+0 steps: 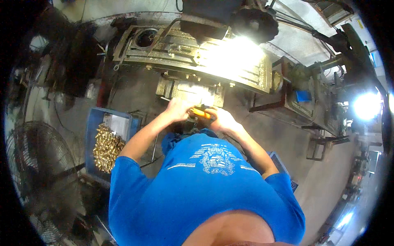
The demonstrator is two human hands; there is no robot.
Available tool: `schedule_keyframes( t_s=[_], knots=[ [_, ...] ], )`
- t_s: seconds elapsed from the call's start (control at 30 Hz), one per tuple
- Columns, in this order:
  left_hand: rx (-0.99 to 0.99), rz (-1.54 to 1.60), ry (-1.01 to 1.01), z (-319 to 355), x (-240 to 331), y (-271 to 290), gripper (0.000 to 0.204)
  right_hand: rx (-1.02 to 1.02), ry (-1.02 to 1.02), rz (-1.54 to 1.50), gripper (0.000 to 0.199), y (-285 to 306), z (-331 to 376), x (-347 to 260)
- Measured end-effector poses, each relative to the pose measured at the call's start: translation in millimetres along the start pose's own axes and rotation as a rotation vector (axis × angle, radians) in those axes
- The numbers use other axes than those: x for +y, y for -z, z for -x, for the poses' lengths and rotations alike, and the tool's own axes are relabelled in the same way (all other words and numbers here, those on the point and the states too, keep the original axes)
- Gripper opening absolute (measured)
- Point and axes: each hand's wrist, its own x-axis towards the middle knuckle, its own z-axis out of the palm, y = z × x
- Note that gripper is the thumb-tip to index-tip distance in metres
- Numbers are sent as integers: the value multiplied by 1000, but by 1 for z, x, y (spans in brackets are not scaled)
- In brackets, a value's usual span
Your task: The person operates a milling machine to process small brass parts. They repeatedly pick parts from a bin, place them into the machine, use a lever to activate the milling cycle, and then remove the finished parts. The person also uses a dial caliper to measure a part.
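Both hands meet in front of my waist, below the near edge of a metal machine table [193,67]. My right hand [223,119] is closed around a yellow-orange tool [201,113] with a dark part by the fingers; its exact kind does not show. My left hand [179,110] is closed at the tool's other end, its fingertips against or very near it. A thin pale metal rod [165,99] sticks out beside the left hand; whether that hand grips it cannot be made out.
On my left stands a blue bin [92,139] with many small brass-coloured parts [107,149]. A large fan [39,160] is farther left. The dark machine head [207,18] hangs over the table, beside a glaring lamp. A workbench [299,106] stands at the right.
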Motion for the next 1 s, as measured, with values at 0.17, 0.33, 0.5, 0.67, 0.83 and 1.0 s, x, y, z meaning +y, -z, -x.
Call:
schedule_keyframes(
  t_s=[0.17, 0.33, 0.5, 0.67, 0.83, 1.0],
  knots=[
    [-281, -196, 348, 17, -46, -38, 14, -1, -106, -220, 50, -15, 39, 40],
    [-288, -56, 343, 11, -49, -73, 13, -129, -363, -260, 50, -30, 62, 72],
    [6, 236, 563, 53, -60, -4, 35, -111, -405, -518, 47, -25, 65, 92],
    [728, 342, 1129, 199, -137, 44, 32, -113, -400, -666, 47, -3, 56, 72],
    [458, 124, 1448, 294, -196, 33, 31, -161, -460, -510, 48, -3, 32, 45],
    [456, 189, 1690, 302, -238, 18, 36, -214, -543, -323, 51, 10, 13, 4]
  ],
)
